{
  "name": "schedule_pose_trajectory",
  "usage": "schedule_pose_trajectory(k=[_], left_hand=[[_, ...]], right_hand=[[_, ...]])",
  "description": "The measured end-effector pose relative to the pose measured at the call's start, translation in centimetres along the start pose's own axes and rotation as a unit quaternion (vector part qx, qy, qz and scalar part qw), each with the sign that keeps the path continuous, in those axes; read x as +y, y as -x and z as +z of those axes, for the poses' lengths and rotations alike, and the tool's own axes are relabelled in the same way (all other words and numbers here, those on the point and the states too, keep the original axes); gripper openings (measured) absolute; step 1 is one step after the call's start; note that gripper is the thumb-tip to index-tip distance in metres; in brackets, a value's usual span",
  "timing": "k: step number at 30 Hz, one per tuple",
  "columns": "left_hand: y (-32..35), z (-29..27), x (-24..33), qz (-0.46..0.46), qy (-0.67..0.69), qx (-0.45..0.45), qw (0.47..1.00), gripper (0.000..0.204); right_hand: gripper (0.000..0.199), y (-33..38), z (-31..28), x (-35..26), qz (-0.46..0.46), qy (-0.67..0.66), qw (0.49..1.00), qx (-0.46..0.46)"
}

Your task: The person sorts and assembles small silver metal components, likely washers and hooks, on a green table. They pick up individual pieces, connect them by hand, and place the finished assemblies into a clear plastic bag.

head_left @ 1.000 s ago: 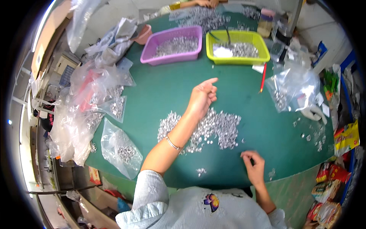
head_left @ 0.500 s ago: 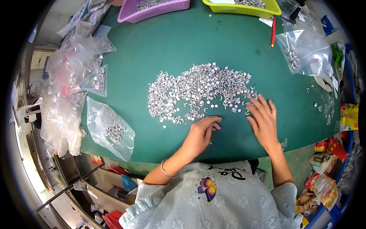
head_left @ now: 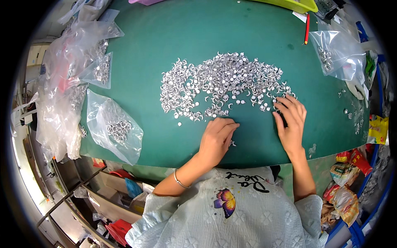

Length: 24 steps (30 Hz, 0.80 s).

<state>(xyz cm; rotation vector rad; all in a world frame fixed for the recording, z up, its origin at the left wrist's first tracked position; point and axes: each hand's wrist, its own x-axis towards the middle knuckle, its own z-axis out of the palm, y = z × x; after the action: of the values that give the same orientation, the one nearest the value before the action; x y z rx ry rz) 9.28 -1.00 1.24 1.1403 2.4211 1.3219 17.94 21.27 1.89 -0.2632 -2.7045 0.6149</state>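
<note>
A wide heap of small silver metal pieces, many crescent-shaped and some round, is spread over the green table. My right hand is at the heap's right end, fingers apart and bent, the tips among the outermost pieces. Just below the heap's near edge is my left hand, its fingers curled together and the thumb side turned right; whatever lies inside them is hidden. A few loose silver pieces lie beside it on the table, partly behind its thumb.
Clear plastic bags holding metal parts crowd the left edge, with one bag nearer me. Another bag lies at the far right, close to a red pen. A yellow-green basket stands at the back.
The whole view has shifted, so the table's contents sit higher in it. My right fingers bend more over the heap's end. More loose pieces show beside my left hand.
</note>
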Motion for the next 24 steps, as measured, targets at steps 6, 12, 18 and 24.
schedule_pose_trajectory(k=[6, 12, 18, 24], left_hand=[[0.2, 0.0, 0.9, 0.044, -0.019, -0.054, 0.997, 0.029], [1.3, -0.3, 0.4, 0.092, -0.005, -0.108, 0.990, 0.032], [0.5, 0.0, 1.3, 0.053, -0.003, -0.087, 0.995, 0.033], [0.3, 0.5, 2.0, 0.031, -0.020, -0.078, 0.996, 0.030]], right_hand=[[0.019, -1.3, 0.3, -0.6, 0.079, 0.010, 0.994, 0.078], [0.025, -1.3, 1.4, 0.0, 0.067, 0.082, 0.993, 0.046], [0.025, -0.8, 0.3, 0.3, 0.082, 0.069, 0.992, 0.067], [0.026, -0.7, -0.2, 0.1, 0.068, 0.079, 0.994, 0.043]])
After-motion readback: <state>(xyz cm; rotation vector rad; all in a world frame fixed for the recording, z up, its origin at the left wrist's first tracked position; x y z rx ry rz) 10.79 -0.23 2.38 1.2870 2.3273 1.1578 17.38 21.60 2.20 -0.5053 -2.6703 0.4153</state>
